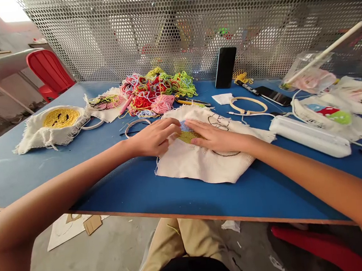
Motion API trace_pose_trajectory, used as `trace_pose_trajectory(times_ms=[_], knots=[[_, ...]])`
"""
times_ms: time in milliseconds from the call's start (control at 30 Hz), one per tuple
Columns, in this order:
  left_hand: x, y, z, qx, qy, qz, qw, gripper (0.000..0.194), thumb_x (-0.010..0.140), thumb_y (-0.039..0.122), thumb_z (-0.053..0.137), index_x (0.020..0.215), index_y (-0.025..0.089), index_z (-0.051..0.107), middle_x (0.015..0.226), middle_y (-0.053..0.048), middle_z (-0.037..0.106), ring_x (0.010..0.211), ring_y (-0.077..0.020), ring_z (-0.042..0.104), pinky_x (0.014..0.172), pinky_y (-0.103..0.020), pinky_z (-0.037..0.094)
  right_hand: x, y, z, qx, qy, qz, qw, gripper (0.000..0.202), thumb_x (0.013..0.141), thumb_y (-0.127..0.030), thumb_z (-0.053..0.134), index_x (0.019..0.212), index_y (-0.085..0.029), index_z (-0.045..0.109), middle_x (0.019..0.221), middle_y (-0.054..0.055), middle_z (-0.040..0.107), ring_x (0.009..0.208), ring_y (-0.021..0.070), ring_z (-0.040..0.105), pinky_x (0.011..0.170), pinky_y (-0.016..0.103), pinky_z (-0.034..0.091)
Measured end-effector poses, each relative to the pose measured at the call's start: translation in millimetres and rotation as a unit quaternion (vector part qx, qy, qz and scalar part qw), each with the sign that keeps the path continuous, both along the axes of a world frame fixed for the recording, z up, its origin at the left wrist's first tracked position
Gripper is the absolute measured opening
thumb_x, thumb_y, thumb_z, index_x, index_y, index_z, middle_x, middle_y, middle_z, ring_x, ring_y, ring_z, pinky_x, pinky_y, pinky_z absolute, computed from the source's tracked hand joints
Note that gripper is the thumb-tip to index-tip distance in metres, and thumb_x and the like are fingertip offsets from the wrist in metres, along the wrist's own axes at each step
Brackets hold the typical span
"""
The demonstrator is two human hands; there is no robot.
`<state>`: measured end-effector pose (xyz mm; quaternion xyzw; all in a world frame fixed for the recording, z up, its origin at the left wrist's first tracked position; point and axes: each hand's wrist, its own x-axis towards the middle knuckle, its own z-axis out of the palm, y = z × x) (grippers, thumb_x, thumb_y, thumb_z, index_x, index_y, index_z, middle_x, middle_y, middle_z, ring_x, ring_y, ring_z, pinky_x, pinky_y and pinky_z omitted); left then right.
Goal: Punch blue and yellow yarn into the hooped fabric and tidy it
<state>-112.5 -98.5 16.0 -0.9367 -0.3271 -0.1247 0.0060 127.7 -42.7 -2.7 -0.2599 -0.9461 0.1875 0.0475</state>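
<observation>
A frayed off-white embroidery cloth (199, 167) lies rumpled on the blue table in front of me. It bears a blue and olive-yellow stitched patch (185, 136) and dark drawn outlines toward its right. My left hand (154, 136) is at the cloth's left side, its fingers bent and closed on the fabric beside the patch. The fingertips are partly hidden. Across the right part of the patch rests my right hand (217, 137), palm down with fingers stretched out flat. It covers some of the stitching and outlines.
Tangled yarn (148, 92) is heaped behind the cloth. Leftward are a white embroidery hoop (136, 124) and a yellow stitched face (61, 117). To the right sit a wooden hoop (248, 105), a white power strip (309, 136) and a phone (273, 95). Another phone (226, 67) leans against the perforated metal screen (98, 41).
</observation>
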Motion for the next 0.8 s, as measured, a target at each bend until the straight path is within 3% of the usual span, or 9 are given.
trace_pose_trajectory(times_ms=[67, 133, 233, 367, 467, 667, 800], knots=[[-5, -12, 3.3, -0.017, 0.006, -0.010, 1.000, 0.031, 0.080, 0.024, 0.047, 0.110, 0.015, 0.048, 0.120, -0.015, 0.046, 0.109, -0.0240, 0.046, 0.093, -0.040, 0.040, 0, 0, -0.3, -0.006, -0.001, -0.007, 1.000, 0.078, 0.084, -0.065, 0.022, 0.145, -0.019, 0.010, 0.152, 0.005, 0.007, 0.139, 0.0241, 0.005, 0.112, 0.042, 0.009], [-6, -25, 5.3, -0.042, 0.018, -0.008, 0.999, 0.044, 0.076, 0.040, 0.056, 0.112, 0.016, 0.048, 0.123, -0.016, 0.043, 0.109, -0.0268, 0.045, 0.093, -0.043, 0.040, -1, 0, 0.4, -0.008, -0.005, -0.016, 1.000, 0.078, 0.083, -0.066, 0.023, 0.145, -0.021, 0.009, 0.152, 0.004, 0.005, 0.138, 0.0251, 0.004, 0.112, 0.043, 0.010], [-4, -43, 2.9, -0.059, 0.025, -0.003, 0.998, 0.053, 0.075, 0.052, 0.055, 0.115, 0.017, 0.049, 0.126, -0.016, 0.039, 0.111, -0.0269, 0.045, 0.094, -0.042, 0.040, -4, -1, 2.5, 0.000, -0.011, -0.032, 0.999, 0.082, 0.080, -0.069, 0.024, 0.145, -0.022, 0.010, 0.152, 0.005, 0.004, 0.138, 0.0275, 0.004, 0.111, 0.046, 0.012], [0, -52, -7.5, -0.059, 0.009, 0.011, 0.998, 0.027, 0.089, 0.031, 0.040, 0.108, 0.017, 0.053, 0.118, -0.013, 0.047, 0.103, -0.0188, 0.050, 0.093, -0.033, 0.041, -10, -1, 4.6, 0.020, -0.032, -0.042, 0.998, 0.085, 0.078, -0.071, 0.026, 0.144, -0.020, 0.014, 0.152, 0.007, 0.005, 0.138, 0.0295, 0.006, 0.110, 0.047, 0.014], [1, -50, -9.2, -0.036, -0.022, 0.021, 0.999, 0.023, 0.091, 0.020, 0.034, 0.101, 0.015, 0.053, 0.110, -0.011, 0.053, 0.099, -0.0166, 0.052, 0.089, -0.030, 0.042, -14, -2, 5.7, 0.042, -0.031, -0.036, 0.998, 0.079, 0.079, -0.070, 0.025, 0.143, -0.025, 0.018, 0.151, 0.005, 0.009, 0.137, 0.0301, 0.009, 0.109, 0.049, 0.016], [2, -40, 12.0, 0.038, -0.074, 0.034, 0.996, 0.024, 0.083, 0.006, 0.035, 0.098, 0.017, 0.051, 0.109, -0.009, 0.054, 0.103, -0.0157, 0.049, 0.088, -0.029, 0.042, -17, 0, 9.5, 0.065, -0.032, -0.057, 0.996, 0.077, 0.080, -0.069, 0.025, 0.141, -0.022, 0.024, 0.150, 0.009, 0.014, 0.137, 0.0321, 0.011, 0.108, 0.050, 0.019], [4, -36, 15.1, 0.040, -0.045, 0.031, 0.998, 0.023, 0.082, 0.008, 0.037, 0.096, 0.017, 0.053, 0.108, -0.009, 0.054, 0.100, -0.0160, 0.051, 0.085, -0.029, 0.043, -19, 9, 8.6, 0.062, -0.056, -0.075, 0.994, 0.082, 0.078, -0.071, 0.026, 0.142, -0.020, 0.024, 0.149, 0.010, 0.018, 0.136, 0.0333, 0.012, 0.107, 0.051, 0.021]])
